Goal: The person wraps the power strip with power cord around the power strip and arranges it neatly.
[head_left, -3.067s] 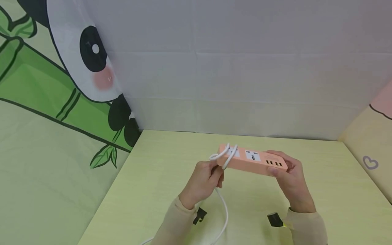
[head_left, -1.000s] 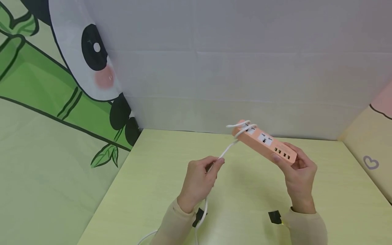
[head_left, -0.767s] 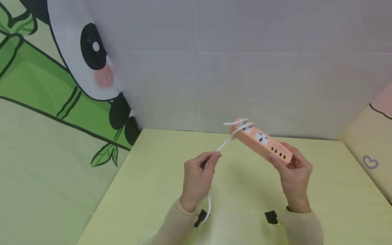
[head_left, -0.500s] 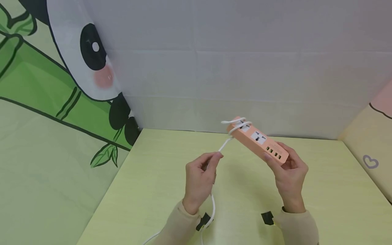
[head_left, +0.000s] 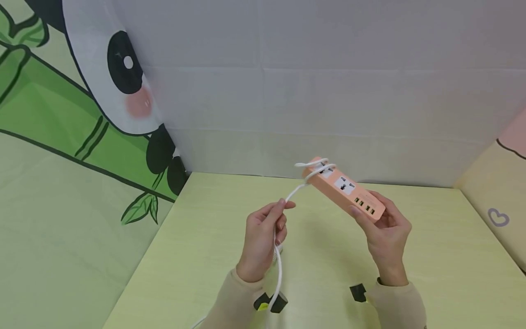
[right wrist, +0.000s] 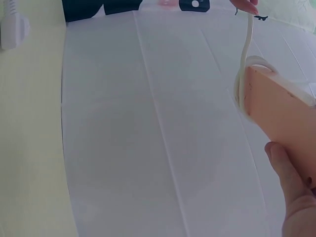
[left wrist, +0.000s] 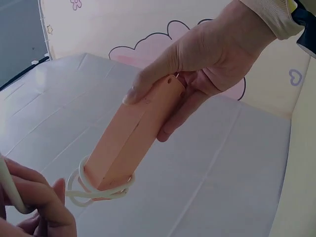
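A peach-coloured power strip (head_left: 330,188) hangs tilted above the table, its left end higher. My right hand (head_left: 386,240) grips its lower right end beside the USB ports, thumb along the near side. White cord (head_left: 297,188) is looped round the strip's far left end. It runs down from there to my left hand (head_left: 260,244), which pinches it between thumb and fingers. Below the hand the cord droops past the wrist. A white plug (right wrist: 14,29) shows over the table in the right wrist view. The left wrist view shows the strip's underside and the cord loops (left wrist: 106,192).
The pale yellow table (head_left: 197,219) lies below both hands. A white sheet wall (head_left: 328,91) stands behind it, and a printed panel with a panda and bamboo (head_left: 49,100) on the left. Black wrist-camera pieces (head_left: 358,293) sit by the sleeves.
The strip has been raised and tilted since three seconds ago. My left hand has left its end and holds the cord. Lately its fingers have shifted on the cord, and the plug shows behind it.
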Demonstrator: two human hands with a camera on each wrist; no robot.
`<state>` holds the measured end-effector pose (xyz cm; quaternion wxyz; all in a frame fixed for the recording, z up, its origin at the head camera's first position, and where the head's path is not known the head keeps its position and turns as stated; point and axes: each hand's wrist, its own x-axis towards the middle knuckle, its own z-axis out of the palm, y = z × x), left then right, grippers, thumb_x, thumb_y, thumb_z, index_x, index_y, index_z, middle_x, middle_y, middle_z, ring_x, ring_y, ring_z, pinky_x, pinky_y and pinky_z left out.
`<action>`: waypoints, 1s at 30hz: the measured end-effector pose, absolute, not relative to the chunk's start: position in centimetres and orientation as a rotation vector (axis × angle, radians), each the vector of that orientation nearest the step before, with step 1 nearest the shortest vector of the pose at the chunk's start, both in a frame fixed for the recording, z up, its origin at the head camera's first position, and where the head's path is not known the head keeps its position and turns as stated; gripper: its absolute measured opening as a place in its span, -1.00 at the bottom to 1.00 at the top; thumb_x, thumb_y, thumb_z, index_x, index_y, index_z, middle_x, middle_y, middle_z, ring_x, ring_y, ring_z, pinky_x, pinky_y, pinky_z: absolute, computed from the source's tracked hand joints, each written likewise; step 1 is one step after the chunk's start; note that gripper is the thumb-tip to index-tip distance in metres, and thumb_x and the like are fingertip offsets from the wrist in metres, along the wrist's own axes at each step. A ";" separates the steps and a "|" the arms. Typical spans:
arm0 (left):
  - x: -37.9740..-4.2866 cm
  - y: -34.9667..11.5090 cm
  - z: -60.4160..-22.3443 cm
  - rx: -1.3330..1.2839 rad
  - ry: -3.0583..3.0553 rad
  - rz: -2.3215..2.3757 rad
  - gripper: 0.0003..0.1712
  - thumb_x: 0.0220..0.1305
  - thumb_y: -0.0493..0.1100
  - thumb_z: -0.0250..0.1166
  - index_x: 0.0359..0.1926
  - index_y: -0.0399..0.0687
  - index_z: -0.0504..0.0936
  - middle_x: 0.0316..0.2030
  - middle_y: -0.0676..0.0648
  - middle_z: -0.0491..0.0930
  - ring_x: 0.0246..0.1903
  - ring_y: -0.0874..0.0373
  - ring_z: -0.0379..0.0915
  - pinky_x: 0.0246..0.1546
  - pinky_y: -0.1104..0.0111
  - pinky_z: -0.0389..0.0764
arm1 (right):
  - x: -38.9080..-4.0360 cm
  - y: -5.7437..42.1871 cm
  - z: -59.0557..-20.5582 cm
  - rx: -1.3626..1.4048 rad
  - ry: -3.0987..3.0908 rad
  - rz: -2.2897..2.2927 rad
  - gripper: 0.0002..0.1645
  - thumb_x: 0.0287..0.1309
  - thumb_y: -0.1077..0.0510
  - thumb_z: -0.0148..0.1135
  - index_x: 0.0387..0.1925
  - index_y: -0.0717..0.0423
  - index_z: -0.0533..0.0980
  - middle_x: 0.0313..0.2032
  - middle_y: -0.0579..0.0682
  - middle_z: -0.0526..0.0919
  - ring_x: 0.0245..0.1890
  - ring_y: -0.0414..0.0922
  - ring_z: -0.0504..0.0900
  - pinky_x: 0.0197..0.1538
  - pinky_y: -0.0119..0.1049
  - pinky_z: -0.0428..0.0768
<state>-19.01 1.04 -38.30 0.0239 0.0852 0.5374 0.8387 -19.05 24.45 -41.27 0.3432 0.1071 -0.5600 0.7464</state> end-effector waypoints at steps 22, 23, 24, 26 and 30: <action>-19.3 0.0 -37.9 0.310 1.837 2.411 -0.62 0.53 -0.06 0.15 -0.14 -0.37 0.64 -0.65 0.08 0.22 -0.68 0.30 0.08 -0.63 0.54 0.17 | -18.8 25.3 -40.8 0.255 -1.493 1.888 -0.43 -0.13 0.68 0.35 0.04 0.58 0.53 -0.16 0.02 0.74 -0.26 -0.21 0.71 -0.19 -0.48 0.70; -19.3 -0.1 -37.9 0.319 1.840 2.404 -0.60 0.53 -0.07 0.15 -0.11 -0.41 0.63 -0.64 0.07 0.23 -0.68 0.30 0.08 -0.63 0.54 0.18 | -18.8 25.3 -40.7 0.252 -1.493 1.894 -0.43 -0.13 0.68 0.35 0.04 0.59 0.53 -0.16 0.03 0.74 -0.26 -0.21 0.71 -0.19 -0.48 0.70; -19.3 -0.2 -37.8 0.331 1.846 2.395 -0.59 0.54 -0.07 0.14 -0.09 -0.44 0.62 -0.64 0.07 0.23 -0.68 0.30 0.09 -0.63 0.54 0.18 | -18.8 25.4 -40.7 0.244 -1.497 1.900 -0.42 -0.13 0.68 0.35 0.05 0.58 0.53 -0.16 0.02 0.74 -0.25 -0.21 0.71 -0.19 -0.48 0.70; -19.2 -0.3 -37.7 0.362 1.876 2.369 -0.58 0.54 -0.07 0.14 -0.08 -0.45 0.62 -0.64 0.07 0.24 -0.68 0.29 0.11 -0.63 0.54 0.20 | -18.8 25.4 -40.7 0.231 -1.504 1.913 -0.42 -0.12 0.68 0.34 0.06 0.57 0.53 -0.16 0.00 0.74 -0.25 -0.22 0.72 -0.19 -0.48 0.71; -18.7 -0.3 -37.7 0.490 2.099 2.291 -0.67 0.54 -0.08 0.15 -0.13 -0.29 0.68 -0.68 0.05 0.24 -0.71 0.28 0.12 -0.66 0.51 0.19 | -18.7 25.6 -40.7 0.276 -1.565 1.908 -0.41 -0.12 0.67 0.36 0.07 0.56 0.53 -0.15 -0.01 0.74 -0.28 -0.23 0.72 -0.22 -0.50 0.70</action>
